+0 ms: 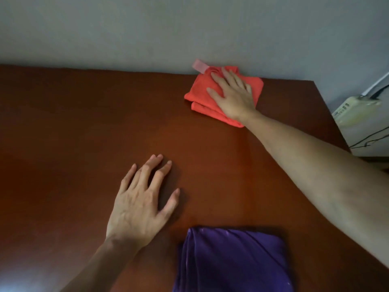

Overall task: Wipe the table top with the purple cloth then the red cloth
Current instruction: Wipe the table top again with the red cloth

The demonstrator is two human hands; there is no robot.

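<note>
Right hand: I see it at one o'clock, flat on the red cloth, fingers straight and slightly apart, pressing down.
Red cloth: folded, soft and nubby, with a pale pink tag, against the far edge by the wall.
Left hand: at seven o'clock, fingers spread, tips on bare wood.
Purple cloth: six o'clock, folded square, smooth sheen, nobody touching it.
Table top: glossy reddish-brown wood.
</note>
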